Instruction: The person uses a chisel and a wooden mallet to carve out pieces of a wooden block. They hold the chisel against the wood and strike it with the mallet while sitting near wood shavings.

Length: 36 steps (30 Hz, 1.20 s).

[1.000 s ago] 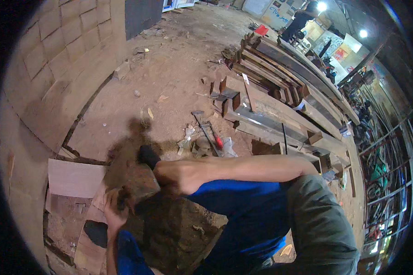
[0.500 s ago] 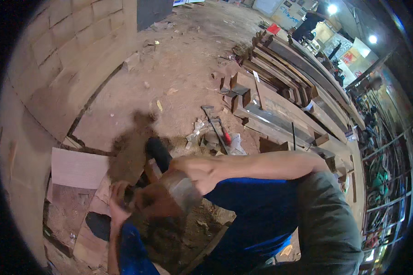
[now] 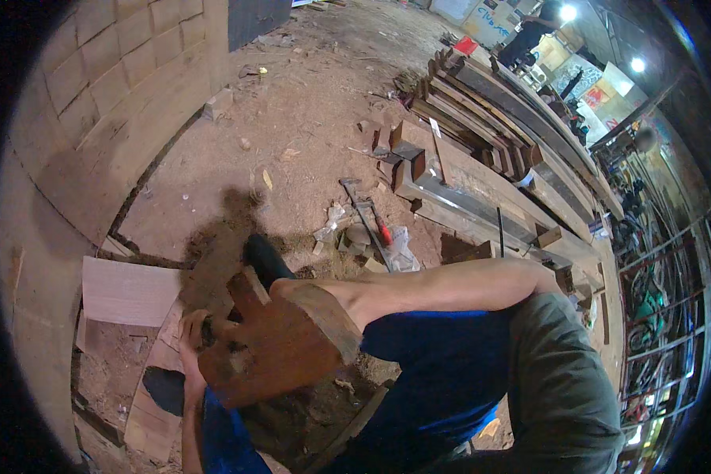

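Note:
A chunky reddish-brown wooden block [image 3: 280, 347] is held tilted low in front of me. It has a pale end face, a dark hole in its broad side and a short squared piece sticking up at its far edge. At the block's left end are the curled fingers of my left hand [image 3: 193, 328]. My right hand [image 3: 324, 294] reaches round the far side of the block; its fingers are mostly hidden behind the wood. Beneath the block lies a board [image 3: 154, 426] on the dusty ground, and a pale rectangular panel [image 3: 130, 292] lies just left of it.
Beyond my right arm lie a red-handled tool [image 3: 383, 229], a dark bar-like tool [image 3: 359, 209] and crumpled plastic [image 3: 404, 251]. Stacked timber beams [image 3: 490, 174] fill the right side, with a metal rack [image 3: 671, 316] beyond. A large wooden panel [image 3: 126, 63] stands left. A person [image 3: 525, 39] is far back.
The wooden block, blurred before, has turned so its broad brown side and hole show plainly. My left hand has shifted slightly left. The view itself has moved a little.

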### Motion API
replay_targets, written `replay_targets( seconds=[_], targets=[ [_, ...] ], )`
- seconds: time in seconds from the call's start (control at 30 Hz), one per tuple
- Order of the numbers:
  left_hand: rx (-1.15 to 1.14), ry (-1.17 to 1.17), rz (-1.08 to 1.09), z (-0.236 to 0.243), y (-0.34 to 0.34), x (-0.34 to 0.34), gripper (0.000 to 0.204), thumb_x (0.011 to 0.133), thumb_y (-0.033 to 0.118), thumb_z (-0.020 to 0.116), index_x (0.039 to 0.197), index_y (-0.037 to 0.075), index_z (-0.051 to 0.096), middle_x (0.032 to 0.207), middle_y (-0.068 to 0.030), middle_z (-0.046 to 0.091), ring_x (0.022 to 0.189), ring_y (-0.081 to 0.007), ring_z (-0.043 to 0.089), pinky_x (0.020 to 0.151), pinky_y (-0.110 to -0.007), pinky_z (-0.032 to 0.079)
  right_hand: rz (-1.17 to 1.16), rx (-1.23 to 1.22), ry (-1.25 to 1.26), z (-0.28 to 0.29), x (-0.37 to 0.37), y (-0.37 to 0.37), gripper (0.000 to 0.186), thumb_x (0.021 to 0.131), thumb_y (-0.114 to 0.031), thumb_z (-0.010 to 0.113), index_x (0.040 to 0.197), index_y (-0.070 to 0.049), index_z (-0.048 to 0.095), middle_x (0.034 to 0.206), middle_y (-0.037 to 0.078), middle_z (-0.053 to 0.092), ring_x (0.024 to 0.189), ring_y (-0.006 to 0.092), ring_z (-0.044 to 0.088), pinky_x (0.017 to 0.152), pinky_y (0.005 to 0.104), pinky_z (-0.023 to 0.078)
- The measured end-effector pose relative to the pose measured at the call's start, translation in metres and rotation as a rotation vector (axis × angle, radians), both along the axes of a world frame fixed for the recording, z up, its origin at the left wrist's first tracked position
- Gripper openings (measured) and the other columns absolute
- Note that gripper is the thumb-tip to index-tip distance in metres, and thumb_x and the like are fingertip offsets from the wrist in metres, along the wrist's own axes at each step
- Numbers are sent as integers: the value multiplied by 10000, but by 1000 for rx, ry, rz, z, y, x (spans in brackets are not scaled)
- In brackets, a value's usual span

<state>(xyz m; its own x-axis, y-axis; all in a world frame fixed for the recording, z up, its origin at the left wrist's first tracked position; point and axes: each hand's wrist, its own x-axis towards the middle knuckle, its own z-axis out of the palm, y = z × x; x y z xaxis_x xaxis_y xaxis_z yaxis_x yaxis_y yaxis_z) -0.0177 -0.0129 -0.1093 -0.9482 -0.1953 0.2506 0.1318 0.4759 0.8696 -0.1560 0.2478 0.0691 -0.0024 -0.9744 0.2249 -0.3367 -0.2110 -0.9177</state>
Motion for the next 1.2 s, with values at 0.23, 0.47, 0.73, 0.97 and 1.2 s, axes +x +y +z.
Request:
replay_targets(
  seconds=[0.23,0.47,0.73,0.97,1.2],
  targets=[
    [10,15,-10,3,5,4,535,671,172,752,1147,17,564,1090,-168,564,1001,-347,552,877,-399,458,-232,-30,318,-7,-2,5,317,673,-95,642,955,26,561,884,213,551,835,376,565,685,438,473],
    [-20,48,-60,21,9,-2,470,657,74,675,1113,17,573,1093,-181,567,998,-370,546,868,-406,462,-181,66,101,-22,-3,8,361,752,-144,646,1061,16,550,973,210,540,865,373,548,755,430,466],
    [-186,125,15,-3,3,2,429,678,57,676,1092,1,578,1061,-190,584,999,-368,545,878,-425,454,-230,136,247,1,-10,2,242,723,-122,638,866,62,572,830,244,559,789,399,570,678,450,471],
    [-117,133,12,-23,-7,6,441,680,61,671,1106,-7,577,1079,-200,573,1026,-381,536,905,-427,442,-173,364,12,53,-15,-10,421,763,-172,623,1109,61,568,1034,277,609,945,387,603,796,436,480],
    [47,50,-8,-43,-11,12,454,662,73,658,1101,-11,582,1082,-198,574,1050,-388,526,925,-426,437,-141,511,40,51,-15,0,364,930,-203,461,1163,60,557,1187,271,542,958,347,605,866,400,468]
  ],
)
